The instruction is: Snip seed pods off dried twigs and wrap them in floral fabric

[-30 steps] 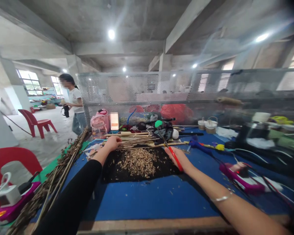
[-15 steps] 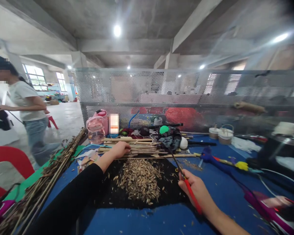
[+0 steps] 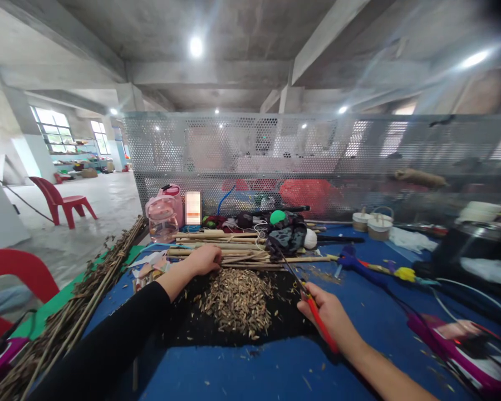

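Note:
My left hand [image 3: 207,258] is closed around thin bamboo sticks [image 3: 234,248] that lie across the far edge of a black mat [image 3: 183,326]. A heap of cut stick pieces [image 3: 237,301] sits in the mat's middle. My right hand [image 3: 326,314] grips red-handled scissors [image 3: 313,312] at the mat's right edge, blades pointing up and away toward the sticks. Both arms rest over the blue table [image 3: 275,367].
A long bundle of twigs [image 3: 79,312] runs along the table's left edge. A pink water bottle [image 3: 162,216], small tubs [image 3: 378,224], a purple tool [image 3: 455,334] and cables crowd the back and right. A perforated metal screen [image 3: 317,156] stands behind. Red chairs [image 3: 62,201] stand left.
The person walking at the left has gone out of view. My left hand has slid slightly toward me along the sticks; my right hand with the scissors stays near the mat's right edge.

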Demonstrator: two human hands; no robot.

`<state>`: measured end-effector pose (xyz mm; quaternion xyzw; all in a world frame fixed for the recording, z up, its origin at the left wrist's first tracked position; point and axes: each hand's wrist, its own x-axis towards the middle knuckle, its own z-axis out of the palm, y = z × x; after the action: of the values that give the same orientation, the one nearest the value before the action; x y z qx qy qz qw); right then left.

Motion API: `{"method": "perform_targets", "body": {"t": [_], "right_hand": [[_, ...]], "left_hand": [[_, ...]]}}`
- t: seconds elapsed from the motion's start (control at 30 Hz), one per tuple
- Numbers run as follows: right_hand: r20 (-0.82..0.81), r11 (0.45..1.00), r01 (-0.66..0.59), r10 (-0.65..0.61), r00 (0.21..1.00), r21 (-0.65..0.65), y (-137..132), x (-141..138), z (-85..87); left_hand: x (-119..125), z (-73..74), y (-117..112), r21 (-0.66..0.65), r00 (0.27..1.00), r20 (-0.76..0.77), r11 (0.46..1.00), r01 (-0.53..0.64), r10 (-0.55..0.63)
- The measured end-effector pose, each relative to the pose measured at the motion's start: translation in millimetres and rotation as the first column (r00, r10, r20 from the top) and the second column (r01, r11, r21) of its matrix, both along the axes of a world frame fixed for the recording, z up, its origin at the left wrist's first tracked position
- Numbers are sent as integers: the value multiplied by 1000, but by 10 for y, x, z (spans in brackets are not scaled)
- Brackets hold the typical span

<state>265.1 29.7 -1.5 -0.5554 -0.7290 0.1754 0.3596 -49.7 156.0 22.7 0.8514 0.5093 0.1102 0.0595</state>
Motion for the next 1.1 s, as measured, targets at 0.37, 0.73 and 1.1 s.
{"method": "perform_targets", "body": {"t": [0.37, 0.73, 1.1], "right_hand": [[-13, 999, -35, 34, 999, -8, -13, 2, -5], [-11, 1000, 30, -30, 999, -7, 20, 9, -28], [-4, 999, 52, -52, 999, 12, -6, -42, 62]], "left_hand": [[-45, -26, 6, -2, 997, 23, 997, 72, -72], [39, -73, 106, 73, 982, -16, 980, -186, 187], [151, 13, 97, 110, 976, -64, 974, -200, 207]]}}
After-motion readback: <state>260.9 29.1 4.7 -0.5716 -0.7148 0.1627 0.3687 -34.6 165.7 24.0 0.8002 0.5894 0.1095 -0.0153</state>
